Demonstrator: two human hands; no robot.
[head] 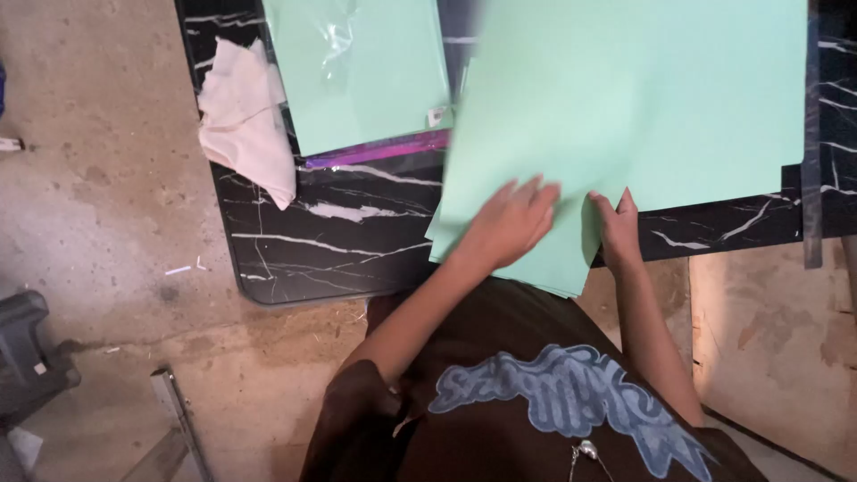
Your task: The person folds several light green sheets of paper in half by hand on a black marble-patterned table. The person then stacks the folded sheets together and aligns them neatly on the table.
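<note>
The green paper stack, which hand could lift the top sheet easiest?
Probably the right hand: its fingers curl round the near edge of the green paper stack, while the left hand lies flat on top.

the light is soft and even, moderately bright, with no hard shadows. a weak shadow lies under the near edge of the green paper sheets [625,98] by the left hand [509,223] and right hand [616,228]. left of the hands, glare flashes off a clear plastic sleeve [344,45] and the glossy black marble table [339,223]. both hands and the sheet edges are smeared by motion blur. the concrete floor [98,205] is sharper.
</note>
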